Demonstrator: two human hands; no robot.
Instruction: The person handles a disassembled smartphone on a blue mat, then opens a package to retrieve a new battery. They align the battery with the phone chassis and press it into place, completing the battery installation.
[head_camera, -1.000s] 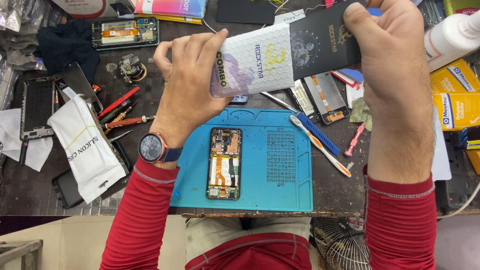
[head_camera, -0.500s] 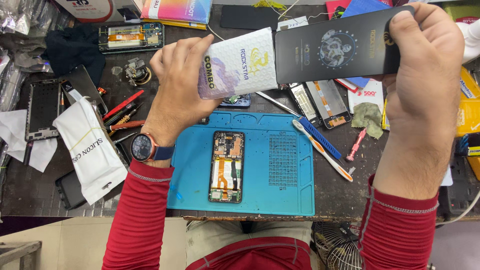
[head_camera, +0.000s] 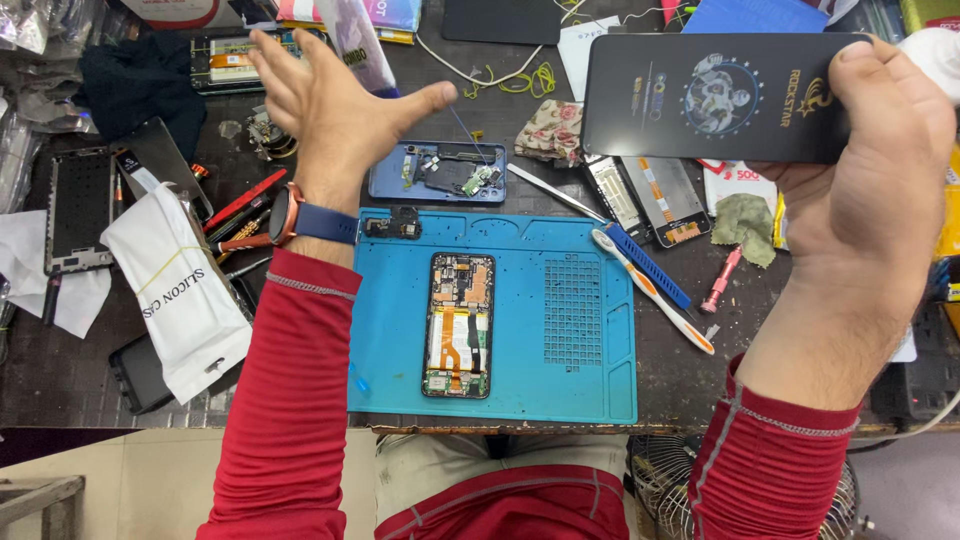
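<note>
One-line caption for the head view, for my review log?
Right hand holds a black phone screen panel above the blue repair mat; open left hand releases a white sleeve over the bench.

Right hand (head_camera: 870, 190) holds a black screen panel (head_camera: 710, 98) above the blue mat (head_camera: 590, 370)

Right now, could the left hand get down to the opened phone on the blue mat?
Probably yes. The left hand is open above the bench, a pouch by its fingers, and nothing covers the opened phone on the blue mat.
</note>
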